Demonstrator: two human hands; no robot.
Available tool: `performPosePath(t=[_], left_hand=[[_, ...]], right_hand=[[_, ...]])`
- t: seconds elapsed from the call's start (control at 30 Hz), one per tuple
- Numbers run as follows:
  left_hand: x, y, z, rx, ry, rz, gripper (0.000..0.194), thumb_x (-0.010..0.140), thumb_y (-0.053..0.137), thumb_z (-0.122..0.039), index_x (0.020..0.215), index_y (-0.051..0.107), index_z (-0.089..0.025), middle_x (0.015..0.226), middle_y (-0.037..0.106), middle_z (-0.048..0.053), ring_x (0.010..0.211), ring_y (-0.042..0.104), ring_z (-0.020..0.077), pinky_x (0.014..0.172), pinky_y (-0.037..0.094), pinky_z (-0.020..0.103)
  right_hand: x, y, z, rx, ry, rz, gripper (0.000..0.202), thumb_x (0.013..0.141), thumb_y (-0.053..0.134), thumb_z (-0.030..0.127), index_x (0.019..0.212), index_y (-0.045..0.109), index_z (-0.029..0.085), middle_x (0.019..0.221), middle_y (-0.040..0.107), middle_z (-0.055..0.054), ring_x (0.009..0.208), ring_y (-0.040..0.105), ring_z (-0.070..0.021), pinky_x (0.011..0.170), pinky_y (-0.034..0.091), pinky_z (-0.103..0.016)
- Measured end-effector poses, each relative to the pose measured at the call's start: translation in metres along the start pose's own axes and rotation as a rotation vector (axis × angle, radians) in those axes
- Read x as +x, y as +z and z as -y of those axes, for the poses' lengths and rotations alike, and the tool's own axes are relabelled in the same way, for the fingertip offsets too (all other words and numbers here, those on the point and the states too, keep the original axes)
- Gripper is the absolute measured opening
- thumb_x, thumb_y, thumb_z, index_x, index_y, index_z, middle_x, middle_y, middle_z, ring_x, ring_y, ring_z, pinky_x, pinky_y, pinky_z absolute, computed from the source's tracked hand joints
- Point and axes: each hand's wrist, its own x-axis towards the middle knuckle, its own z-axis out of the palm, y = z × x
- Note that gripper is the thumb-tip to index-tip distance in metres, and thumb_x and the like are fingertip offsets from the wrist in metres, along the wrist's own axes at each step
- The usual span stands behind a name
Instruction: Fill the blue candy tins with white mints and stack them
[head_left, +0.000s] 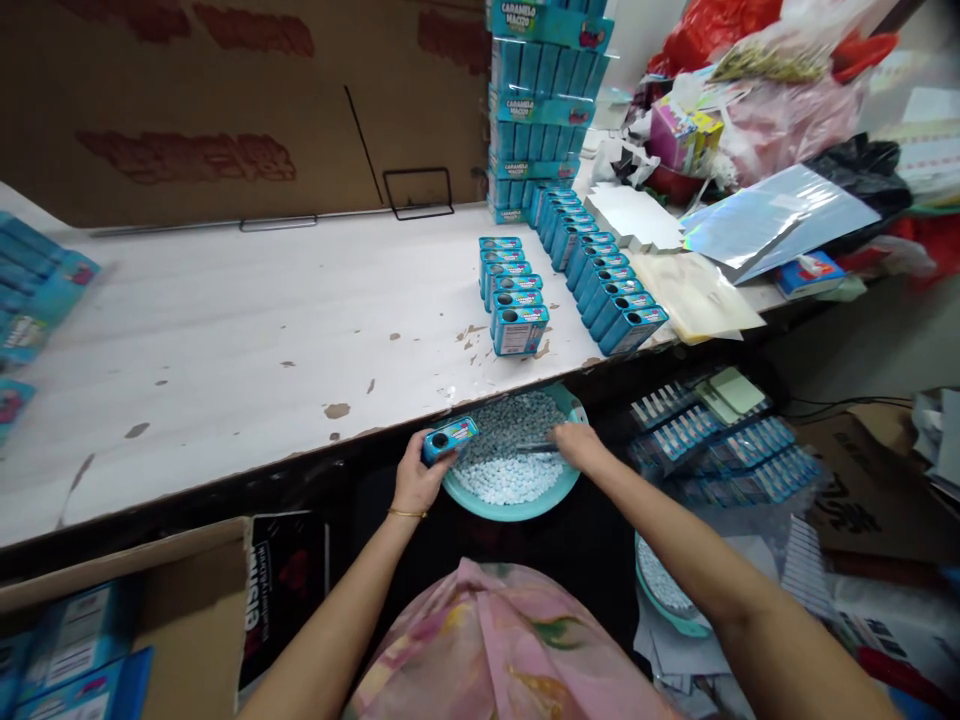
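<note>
A small blue tin (450, 438) with a dark round hole in its top is gripped in my left hand (420, 475), at the left rim of a turquoise basin (495, 512). Small pale blue candies (510, 480) fill much of the basin. My right hand (576, 445) is closed around the handle end of a dark, thin scoop-like tool (540, 447) lying over the candies; its exact shape is blurred. On the table beyond stands a short row of similar blue tins (521, 330), with a longer row of tins (626, 325) to its right.
Stacked display boxes (536, 110) rise at the back of the white table (225, 350). Bags and clear sheets (780, 220) crowd the right end. A cardboard box (195, 600) holds blue packs at lower left. A second basin (694, 628) and packed trays (727, 440) sit at right.
</note>
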Motion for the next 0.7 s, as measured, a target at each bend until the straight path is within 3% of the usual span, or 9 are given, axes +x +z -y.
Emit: performPosePath(t=[0.1, 0.17, 0.27, 0.33, 0.5, 0.6, 0.7], left_hand=[[0.000, -0.004, 0.000, -0.015, -0.047, -0.028, 0.043, 0.059, 0.063, -0.039, 0.093, 0.048, -0.018, 0.083, 0.057, 0.001, 0.078, 0.054, 0.0156, 0.076, 0.043, 0.030], [0.000, -0.006, -0.003, -0.011, -0.073, -0.038, 0.044, 0.058, 0.064, -0.040, 0.092, 0.049, -0.018, 0.083, 0.057, 0.001, 0.078, 0.055, 0.0162, 0.077, 0.043, 0.031], [0.000, -0.009, -0.008, -0.019, -0.086, -0.052, 0.043, 0.057, 0.064, -0.040, 0.091, 0.050, -0.017, 0.082, 0.058, 0.001, 0.078, 0.055, 0.0165, 0.076, 0.044, 0.031], [-0.001, -0.013, -0.009, -0.029, -0.086, -0.069, 0.042, 0.058, 0.064, -0.039, 0.091, 0.051, -0.017, 0.083, 0.059, 0.001, 0.078, 0.055, 0.0163, 0.076, 0.044, 0.031], [-0.003, -0.017, -0.008, -0.028, -0.049, -0.092, 0.041, 0.059, 0.064, -0.038, 0.092, 0.051, -0.017, 0.083, 0.059, 0.001, 0.078, 0.055, 0.0155, 0.075, 0.044, 0.030], [-0.005, -0.010, -0.006, 0.012, -0.019, -0.079, 0.040, 0.061, 0.063, -0.037, 0.094, 0.050, -0.018, 0.082, 0.058, 0.001, 0.076, 0.055, 0.0150, 0.074, 0.044, 0.029], [-0.005, 0.003, -0.006, 0.070, 0.046, -0.017, 0.037, 0.063, 0.060, -0.033, 0.095, 0.049, -0.018, 0.086, 0.057, 0.002, 0.080, 0.054, 0.0160, 0.075, 0.043, 0.029]], right_hand=[[0.027, 0.046, 0.023, 0.081, 0.024, 0.017, 0.033, 0.076, 0.038, 0.008, 0.094, 0.064, 0.017, 0.095, 0.064, -0.012, 0.093, 0.056, -0.0209, 0.076, 0.041, -0.028], [0.042, 0.065, 0.045, 0.157, 0.009, 0.015, 0.036, 0.076, 0.040, 0.008, 0.099, 0.063, 0.022, 0.098, 0.064, -0.008, 0.095, 0.056, -0.0183, 0.078, 0.041, -0.025], [0.056, 0.078, 0.062, 0.274, -0.025, 0.009, 0.041, 0.075, 0.041, 0.008, 0.106, 0.060, 0.027, 0.104, 0.063, -0.002, 0.098, 0.055, -0.0147, 0.080, 0.040, -0.021], [0.058, 0.079, 0.057, 0.342, -0.049, 0.000, 0.039, 0.075, 0.042, 0.008, 0.105, 0.060, 0.025, 0.105, 0.062, -0.001, 0.099, 0.054, -0.0132, 0.081, 0.039, -0.020], [0.040, 0.057, 0.013, 0.465, -0.093, -0.026, 0.036, 0.075, 0.043, 0.008, 0.104, 0.061, 0.022, 0.098, 0.065, 0.000, 0.089, 0.058, -0.0106, 0.077, 0.042, -0.019], [0.017, 0.023, -0.004, 0.529, -0.169, -0.095, 0.035, 0.073, 0.045, 0.010, 0.100, 0.063, 0.022, 0.093, 0.066, 0.000, 0.087, 0.059, -0.0130, 0.075, 0.043, -0.022], [-0.006, -0.018, -0.001, 0.465, -0.274, -0.175, 0.035, 0.074, 0.044, 0.011, 0.099, 0.063, 0.024, 0.093, 0.066, 0.000, 0.089, 0.058, -0.0134, 0.074, 0.042, -0.021]])
